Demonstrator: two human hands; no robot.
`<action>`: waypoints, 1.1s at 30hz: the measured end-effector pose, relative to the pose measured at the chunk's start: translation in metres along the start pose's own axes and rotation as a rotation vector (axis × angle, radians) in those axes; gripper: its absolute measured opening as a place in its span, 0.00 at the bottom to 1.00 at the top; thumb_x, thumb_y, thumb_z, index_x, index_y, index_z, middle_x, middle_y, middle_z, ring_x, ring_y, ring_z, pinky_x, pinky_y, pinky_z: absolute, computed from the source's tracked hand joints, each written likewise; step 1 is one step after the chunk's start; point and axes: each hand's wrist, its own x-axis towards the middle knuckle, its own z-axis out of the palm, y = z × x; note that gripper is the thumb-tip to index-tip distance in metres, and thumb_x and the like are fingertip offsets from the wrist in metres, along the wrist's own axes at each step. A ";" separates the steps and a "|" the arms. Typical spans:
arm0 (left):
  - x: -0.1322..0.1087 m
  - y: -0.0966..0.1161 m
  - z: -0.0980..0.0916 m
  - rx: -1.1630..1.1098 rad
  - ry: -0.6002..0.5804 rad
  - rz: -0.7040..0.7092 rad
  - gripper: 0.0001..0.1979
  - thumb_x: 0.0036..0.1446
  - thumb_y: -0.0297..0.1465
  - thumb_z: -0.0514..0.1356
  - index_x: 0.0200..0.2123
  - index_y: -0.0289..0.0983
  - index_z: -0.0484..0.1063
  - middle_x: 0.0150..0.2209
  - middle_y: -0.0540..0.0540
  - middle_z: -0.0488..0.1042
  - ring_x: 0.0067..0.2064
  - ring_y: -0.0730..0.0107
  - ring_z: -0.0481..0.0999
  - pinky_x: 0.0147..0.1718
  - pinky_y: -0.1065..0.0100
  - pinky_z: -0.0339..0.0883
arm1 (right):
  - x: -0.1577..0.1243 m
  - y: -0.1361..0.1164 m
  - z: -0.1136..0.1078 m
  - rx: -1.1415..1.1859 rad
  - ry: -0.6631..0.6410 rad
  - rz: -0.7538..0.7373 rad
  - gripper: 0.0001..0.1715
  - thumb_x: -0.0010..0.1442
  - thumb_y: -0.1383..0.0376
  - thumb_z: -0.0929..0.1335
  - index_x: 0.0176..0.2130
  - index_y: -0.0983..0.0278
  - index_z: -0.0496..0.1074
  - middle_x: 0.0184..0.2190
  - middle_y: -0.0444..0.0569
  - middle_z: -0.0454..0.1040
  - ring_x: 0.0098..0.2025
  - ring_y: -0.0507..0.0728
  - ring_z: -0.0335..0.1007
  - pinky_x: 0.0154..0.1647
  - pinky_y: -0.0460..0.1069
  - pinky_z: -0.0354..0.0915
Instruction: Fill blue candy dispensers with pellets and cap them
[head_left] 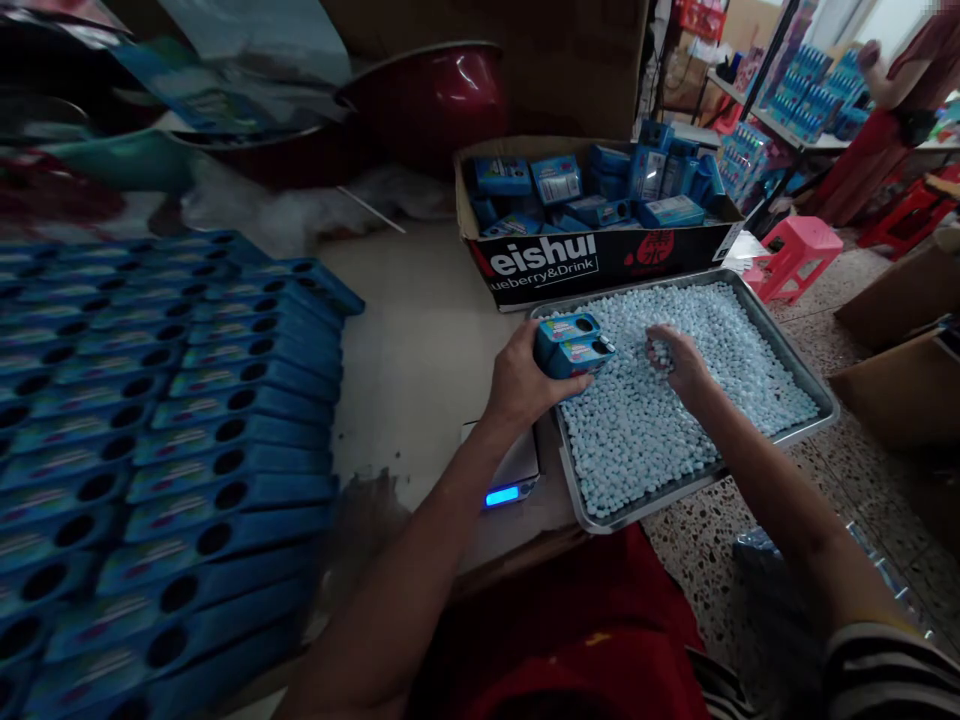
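Observation:
My left hand (521, 375) is closed around two small blue boxes (574, 342) side by side, each with a dark round hole in its top. They are held over the left edge of a metal tray (814, 425). Small pale blue and white pellets (660, 430) fill the tray. Among them is my right hand (679, 362), its fingers curled around some pellets. Below my left wrist sits a small digital scale (502, 494) with a lit blue display, partly hidden by my forearm.
Rows of blue boxes with round holes (225, 430) stand at left. Behind the tray, a cardboard carton (547, 265) holds more blue boxes. A dark red bowl (450, 100) is at the back. Pink stools (802, 250) and another person (892, 110) are at far right.

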 end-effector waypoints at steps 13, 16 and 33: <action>-0.014 0.016 0.011 0.130 0.020 0.095 0.29 0.42 0.47 0.76 0.39 0.42 0.67 0.38 0.46 0.77 0.42 0.51 0.81 0.44 0.57 0.75 | -0.038 -0.066 0.076 0.497 -0.074 -0.174 0.22 0.62 0.41 0.72 0.37 0.55 0.73 0.30 0.44 0.71 0.40 0.56 0.75 0.37 0.51 0.72; -0.016 0.015 0.012 0.119 0.038 0.086 0.30 0.41 0.47 0.77 0.39 0.42 0.66 0.38 0.46 0.77 0.43 0.51 0.81 0.43 0.57 0.75 | -0.030 -0.066 0.083 0.480 -0.092 -0.186 0.23 0.61 0.40 0.73 0.40 0.54 0.75 0.29 0.42 0.68 0.36 0.54 0.74 0.34 0.49 0.71; -0.012 0.007 0.019 0.030 0.075 0.098 0.33 0.40 0.45 0.78 0.46 0.40 0.71 0.43 0.44 0.79 0.45 0.51 0.82 0.46 0.56 0.76 | -0.026 -0.092 0.076 0.435 -0.289 -0.341 0.23 0.65 0.42 0.63 0.39 0.57 0.71 0.39 0.49 0.78 0.50 0.62 0.76 0.55 0.58 0.73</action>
